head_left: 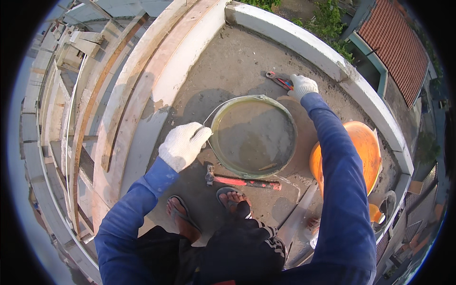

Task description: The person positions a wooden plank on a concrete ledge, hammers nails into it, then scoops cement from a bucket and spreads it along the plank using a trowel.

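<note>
A round bucket (219, 154) full of grey, wet-looking liquid stands on the concrete in front of me. My left hand (183, 146), in a white knit glove, pinches the bucket's thin wire handle (209, 115) at the left rim. Beyond the right rim, my right hand (303, 86), gloved the same way, is closed round the red and blue handles of pliers (280, 80). Their head points left, close to the floor. A hammer (244, 182) with a red, worn handle lies between the bucket and my sandalled feet.
A large orange rounded object (354, 152) sits to the right, partly behind my right arm. Low white walls (294, 35) edge the ledge at the far side and right. Wooden boards (137, 85) run along the left. An orange bottle (376, 213) lies at lower right.
</note>
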Tool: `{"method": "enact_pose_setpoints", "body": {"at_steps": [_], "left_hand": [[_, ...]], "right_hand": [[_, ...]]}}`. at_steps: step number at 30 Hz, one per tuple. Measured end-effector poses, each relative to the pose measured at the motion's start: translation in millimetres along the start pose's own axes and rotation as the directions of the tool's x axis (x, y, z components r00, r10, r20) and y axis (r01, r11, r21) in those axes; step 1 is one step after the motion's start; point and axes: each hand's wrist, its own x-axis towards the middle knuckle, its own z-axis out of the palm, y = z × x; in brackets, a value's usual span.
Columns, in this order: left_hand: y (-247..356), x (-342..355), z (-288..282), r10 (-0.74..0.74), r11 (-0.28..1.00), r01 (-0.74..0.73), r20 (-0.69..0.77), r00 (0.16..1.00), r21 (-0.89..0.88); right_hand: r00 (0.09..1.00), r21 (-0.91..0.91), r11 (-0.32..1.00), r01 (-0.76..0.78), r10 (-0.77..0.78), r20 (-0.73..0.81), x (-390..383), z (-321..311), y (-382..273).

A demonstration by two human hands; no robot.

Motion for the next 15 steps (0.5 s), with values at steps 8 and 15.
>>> {"method": "enact_pose_setpoints", "body": {"at_steps": [8, 15], "left_hand": [[-17.5, -5.9, -27.7, -0.017, 0.968, -0.033, 0.197, 0.980, 0.248], [-38.2, -11.3, -33.9, 0.036, 0.963, -0.095, 0.228, 0.973, 0.251]], "right_hand": [[0.934, -0.024, 0.994, -0.107, 0.108, 0.339, -11.0, 10.9, -20.8], [0.927, 0.025, 0.985, -0.171, 0.152, 0.343, -25.6, 19.1, -19.5]]}}
